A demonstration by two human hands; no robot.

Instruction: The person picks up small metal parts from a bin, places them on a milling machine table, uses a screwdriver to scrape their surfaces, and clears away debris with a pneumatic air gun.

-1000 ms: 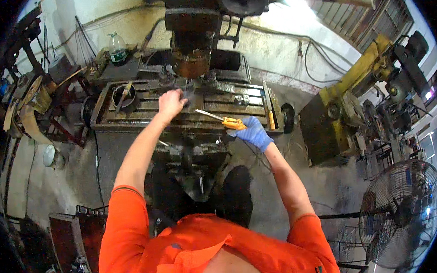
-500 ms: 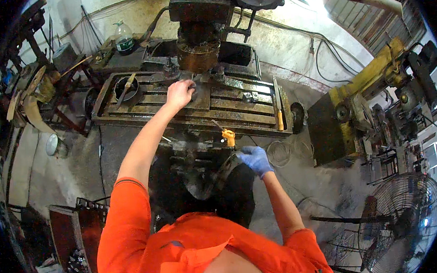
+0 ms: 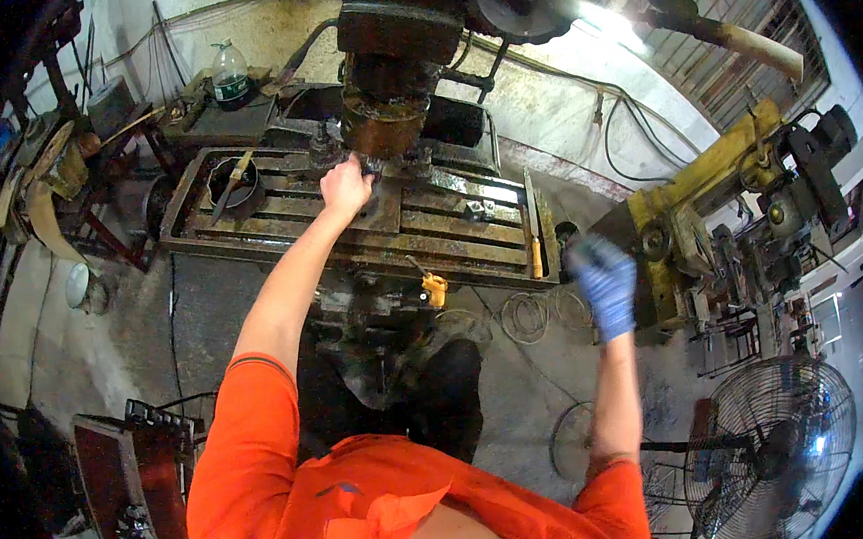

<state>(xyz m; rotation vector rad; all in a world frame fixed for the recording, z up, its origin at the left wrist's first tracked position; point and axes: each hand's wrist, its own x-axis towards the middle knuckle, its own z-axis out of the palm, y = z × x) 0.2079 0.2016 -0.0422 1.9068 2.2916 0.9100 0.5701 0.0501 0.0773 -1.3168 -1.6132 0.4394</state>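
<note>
Holding a dark part (image 3: 372,167) under the machine head (image 3: 381,124), the left hand (image 3: 345,186) is curled in, maybe to steady it, while the blurred right hand's (image 3: 607,286) grip cannot be told.

One wide fisheye view from a person's head, upright and unmirrored, facing forward and steeply down onto a slotted metal desk (image 3: 434,232). The desk lies near, seen from above its front edge. Closer than the desk, the wearer's orange shirt (image 3: 298,505) crosses the foreground; beyond it stands a pale wall (image 3: 530,110). Straight edges bow toward the black rim.
</note>
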